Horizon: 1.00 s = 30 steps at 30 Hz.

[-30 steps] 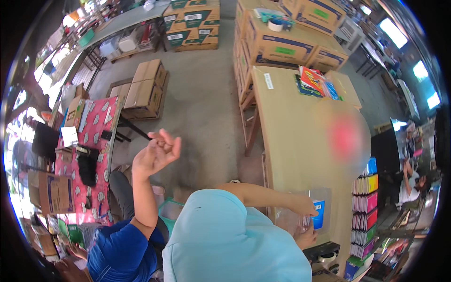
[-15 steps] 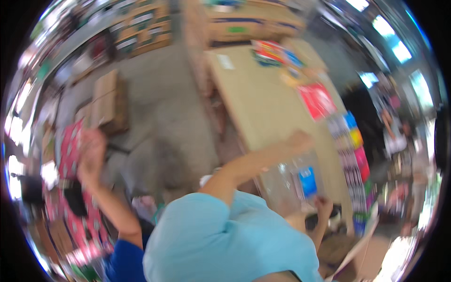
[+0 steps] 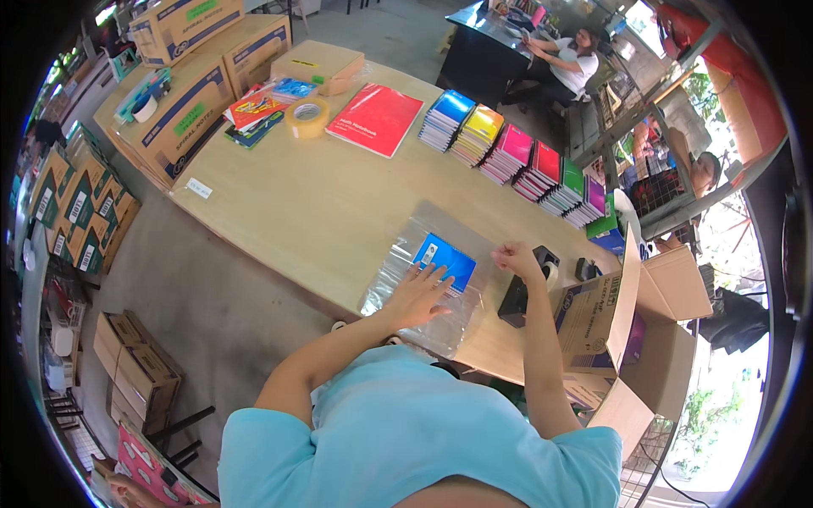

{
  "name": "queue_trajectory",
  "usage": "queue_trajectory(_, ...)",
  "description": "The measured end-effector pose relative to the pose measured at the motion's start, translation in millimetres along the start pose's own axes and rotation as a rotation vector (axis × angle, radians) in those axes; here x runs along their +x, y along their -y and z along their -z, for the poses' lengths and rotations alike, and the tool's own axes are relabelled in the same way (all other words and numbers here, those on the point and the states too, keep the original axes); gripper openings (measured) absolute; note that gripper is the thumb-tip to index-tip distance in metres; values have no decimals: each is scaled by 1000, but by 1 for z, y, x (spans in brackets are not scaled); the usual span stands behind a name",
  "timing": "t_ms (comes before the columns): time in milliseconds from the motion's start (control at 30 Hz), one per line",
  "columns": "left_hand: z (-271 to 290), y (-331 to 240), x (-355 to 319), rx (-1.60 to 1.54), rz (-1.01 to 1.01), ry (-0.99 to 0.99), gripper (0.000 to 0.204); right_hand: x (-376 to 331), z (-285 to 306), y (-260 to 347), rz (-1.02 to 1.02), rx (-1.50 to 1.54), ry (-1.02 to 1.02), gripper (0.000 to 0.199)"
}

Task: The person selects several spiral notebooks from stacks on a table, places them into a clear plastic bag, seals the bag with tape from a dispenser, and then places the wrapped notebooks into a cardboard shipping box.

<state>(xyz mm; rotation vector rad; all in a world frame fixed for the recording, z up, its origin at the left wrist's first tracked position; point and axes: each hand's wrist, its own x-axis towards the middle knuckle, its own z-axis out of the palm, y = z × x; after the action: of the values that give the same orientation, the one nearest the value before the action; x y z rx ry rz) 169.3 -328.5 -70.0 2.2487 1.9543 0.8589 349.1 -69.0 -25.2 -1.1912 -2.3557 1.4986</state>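
A blue spiral notebook (image 3: 453, 264) lies on a clear plastic bag (image 3: 385, 275) near the table's front edge. My left hand (image 3: 415, 298) rests with fingers spread over the notebook's near left part and the plastic. To the right of the notebook, my right hand (image 3: 518, 256) is held with its fingers curled in. Whatever those fingers may hold is hidden. Just right of that hand and wrist sits a black tape dispenser (image 3: 518, 298), partly covered by my forearm.
Stacks of colored spiral notebooks (image 3: 511, 152) line the table's far right edge. A red notebook (image 3: 375, 118), a tape roll (image 3: 306, 117) and cartons (image 3: 190, 118) stand farther back. An open carton (image 3: 593, 326) is at right. Another person's hand (image 3: 131, 489) shows at lower left.
The view has swung to the right and become sharp. My left hand has come back from beyond the notebook onto it, and my right hand has moved farther forward beside it.
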Motion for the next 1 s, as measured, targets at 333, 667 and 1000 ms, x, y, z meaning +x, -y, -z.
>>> queue_trajectory(333, -2, -6, 38, 51, 120, 148, 75, 76, -51, -28, 163, -291, 15, 40)
queue_trajectory(667, -1, -13, 33, 44, 219, 107, 78, 99, -63, 1, -286, -210, 327, 73)
queue_trajectory(1000, -1, -25, 11, 8, 241, 115, 81, 94, -69, -14, -285, -159, 331, 73)
